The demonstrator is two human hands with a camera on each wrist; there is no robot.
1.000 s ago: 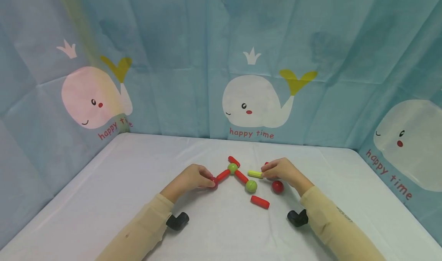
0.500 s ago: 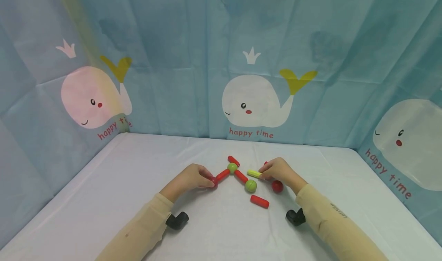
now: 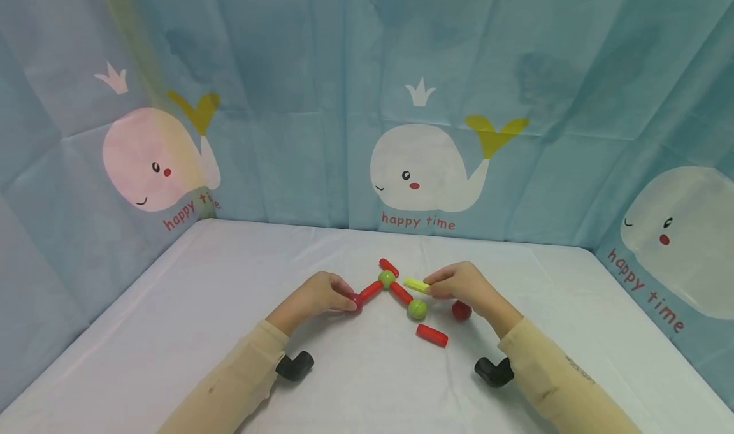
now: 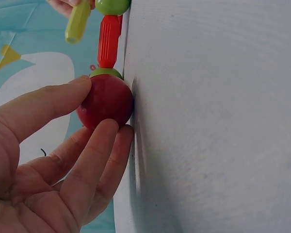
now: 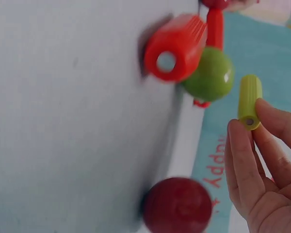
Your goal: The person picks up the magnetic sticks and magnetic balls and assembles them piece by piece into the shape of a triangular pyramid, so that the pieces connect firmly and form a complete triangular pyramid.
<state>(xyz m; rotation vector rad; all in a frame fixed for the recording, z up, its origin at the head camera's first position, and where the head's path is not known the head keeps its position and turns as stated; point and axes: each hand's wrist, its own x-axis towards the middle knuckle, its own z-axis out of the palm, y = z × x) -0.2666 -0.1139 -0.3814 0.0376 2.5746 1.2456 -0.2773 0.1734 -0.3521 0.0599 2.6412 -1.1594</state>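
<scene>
My left hand (image 3: pixel 321 292) pinches a dark red ball (image 4: pixel 106 99) between thumb and fingertips, at the table surface. From that ball runs a zigzag: a red rod (image 3: pixel 370 291), a green ball (image 3: pixel 387 279), a second red rod (image 3: pixel 401 293) and a nearer green ball (image 3: pixel 417 310). Another red rod (image 3: pixel 388 267) lies at the far side of the first green ball. My right hand (image 3: pixel 463 282) pinches a yellow-green rod (image 5: pixel 250 94) by one end, its other end pointing left toward the zigzag. A round grey spot shows in the rod's near end.
A loose red rod (image 3: pixel 432 335) lies in front of the nearer green ball. Another dark red ball (image 3: pixel 461 311) sits below my right hand. The white table (image 3: pixel 367 383) ends at a blue whale-print curtain (image 3: pixel 309 166). Black pieces (image 3: pixel 295 366) stick out at both wrists.
My right hand has lifted the yellow-green rod slightly and brought it left, closer to the first green ball. The left hand and the zigzag stay where they were.
</scene>
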